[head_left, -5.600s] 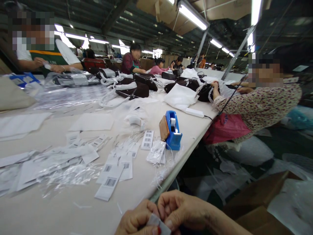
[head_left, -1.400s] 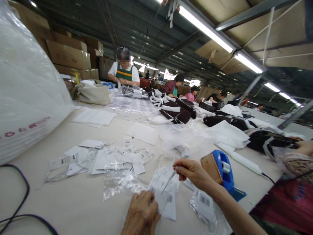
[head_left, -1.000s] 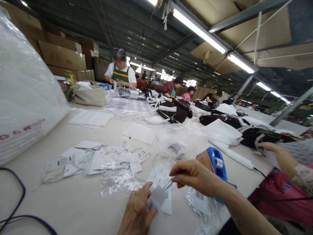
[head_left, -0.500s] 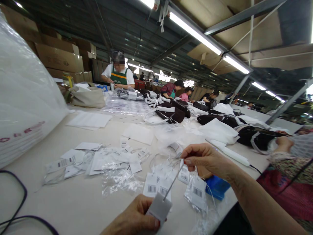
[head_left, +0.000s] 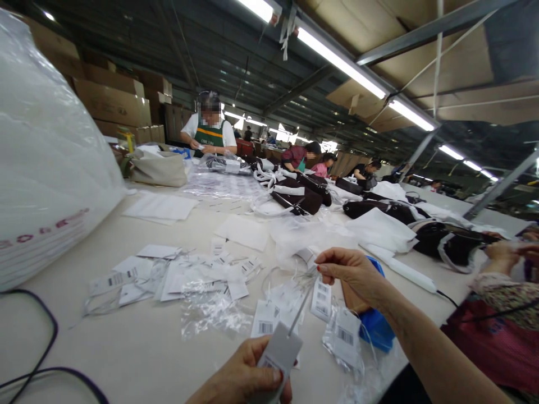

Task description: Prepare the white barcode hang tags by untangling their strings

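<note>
- Left hand: closed in a pinch, thumb laid over the lower part of the held tag, which tilts upward from the fingers.
- Right hand: thumb and forefinger brought together on the cord; the remaining fingers are curled.
- Cord: runs straight between the two hands, meeting the upper end of the held tag. Whether its far end is looped or knotted cannot be told.
- State of the work: one tag is in hand with its cord drawn out, judged to be partway through handling.
- Remaining, near: the barcoded tags lie just beyond the left hand, touched by neither hand; a barcode strip lies below the right fingertips.
- Remaining, farther: a tag heap spreads forward and to the left of the left hand, with crumpled clear film on its near side. It appears unsorted.
- Possibly finished: a tag packet, seemingly in clear wrapping, lies between the left hand and the right forearm. Whether it is complete cannot be told.
- Blue tape dispenser: partly hidden behind the right forearm, not in use.
</note>
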The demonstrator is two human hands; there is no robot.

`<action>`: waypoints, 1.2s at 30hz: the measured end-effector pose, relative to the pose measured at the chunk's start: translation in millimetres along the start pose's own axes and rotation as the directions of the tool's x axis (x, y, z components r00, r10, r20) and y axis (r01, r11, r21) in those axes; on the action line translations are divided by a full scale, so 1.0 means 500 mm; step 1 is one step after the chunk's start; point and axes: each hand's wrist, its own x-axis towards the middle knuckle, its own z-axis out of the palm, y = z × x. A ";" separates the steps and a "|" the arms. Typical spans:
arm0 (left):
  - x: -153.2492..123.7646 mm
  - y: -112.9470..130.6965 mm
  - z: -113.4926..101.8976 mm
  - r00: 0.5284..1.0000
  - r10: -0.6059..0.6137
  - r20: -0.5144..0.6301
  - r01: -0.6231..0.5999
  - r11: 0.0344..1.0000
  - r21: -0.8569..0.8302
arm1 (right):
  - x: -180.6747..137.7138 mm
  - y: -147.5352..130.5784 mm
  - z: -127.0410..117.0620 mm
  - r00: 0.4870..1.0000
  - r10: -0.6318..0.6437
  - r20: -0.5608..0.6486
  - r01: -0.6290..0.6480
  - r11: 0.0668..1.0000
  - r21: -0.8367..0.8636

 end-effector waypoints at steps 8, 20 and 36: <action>0.015 -0.015 -0.017 0.997 -0.021 0.070 0.031 0.991 -0.133 | 0.006 0.028 0.013 0.995 -0.051 -0.088 0.042 0.994 -0.103; 0.031 -0.035 -0.027 0.997 0.056 0.056 -0.048 0.991 -0.126 | -0.008 0.072 0.011 0.979 -0.170 -0.108 0.099 0.871 -0.480; 0.033 -0.027 -0.012 0.980 0.158 -0.120 -0.162 0.986 -0.024 | -0.111 0.151 0.166 0.967 0.255 -0.002 -0.251 0.953 0.172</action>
